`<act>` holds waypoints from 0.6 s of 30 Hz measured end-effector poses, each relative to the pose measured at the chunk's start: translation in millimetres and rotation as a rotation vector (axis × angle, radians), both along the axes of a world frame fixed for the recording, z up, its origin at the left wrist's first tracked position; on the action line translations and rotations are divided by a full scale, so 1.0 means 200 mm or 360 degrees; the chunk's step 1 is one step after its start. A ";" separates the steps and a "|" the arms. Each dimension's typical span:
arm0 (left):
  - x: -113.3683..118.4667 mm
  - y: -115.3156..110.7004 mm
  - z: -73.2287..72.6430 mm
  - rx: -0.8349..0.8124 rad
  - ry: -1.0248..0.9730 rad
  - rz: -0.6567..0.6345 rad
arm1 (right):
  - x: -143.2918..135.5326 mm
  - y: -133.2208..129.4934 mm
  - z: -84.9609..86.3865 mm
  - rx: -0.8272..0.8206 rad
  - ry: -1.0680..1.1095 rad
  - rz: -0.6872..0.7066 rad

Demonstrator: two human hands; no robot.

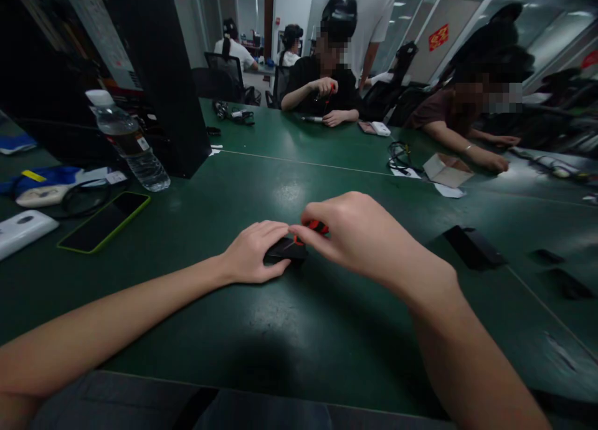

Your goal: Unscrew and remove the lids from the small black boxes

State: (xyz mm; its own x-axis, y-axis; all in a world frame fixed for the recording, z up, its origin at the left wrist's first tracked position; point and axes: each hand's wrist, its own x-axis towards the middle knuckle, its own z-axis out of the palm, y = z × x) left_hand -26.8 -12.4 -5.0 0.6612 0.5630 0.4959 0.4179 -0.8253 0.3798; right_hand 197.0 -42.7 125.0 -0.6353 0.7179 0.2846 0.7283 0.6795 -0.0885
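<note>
A small flat black case (284, 250) lies on the green table (196, 330) in front of me. My left hand (256, 252) grips it from the left, fingers along its far side and thumb along the near side. Above its right end, my right hand (352, 230) is closed around the red and black handle of a screwdriver (318, 227). The screwdriver's thin shaft slants down onto the top of the case. Where its tip meets the case is too small to make out.
On the left lie a phone (105, 223), a white device (27, 232) and a water bottle (133, 144) beside a tall black cabinet (154, 68). Black parts (473, 246) and an open cardboard box (447, 169) are on the right. Two co-workers sit across the table.
</note>
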 end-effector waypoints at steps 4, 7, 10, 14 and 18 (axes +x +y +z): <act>0.05 -0.01 0.01 0.0068 0.0102 0.0114 | 0.22 0.03 -0.22 0.0139 0.0262 0.0146; 0.06 0.00 0.01 0.0001 0.0106 0.0088 | 0.39 0.01 -0.38 0.0317 0.0617 0.0143; 0.05 0.02 0.01 -0.0024 0.0082 0.0048 | 0.47 -0.03 -0.44 0.0495 0.0697 0.0101; 0.03 0.03 0.00 -0.0007 0.0055 0.0061 | 0.47 -0.04 -0.43 0.0663 0.0749 0.0052; 0.02 0.03 0.01 -0.0015 0.0076 0.0054 | 0.45 -0.02 -0.45 0.0697 0.0800 -0.0043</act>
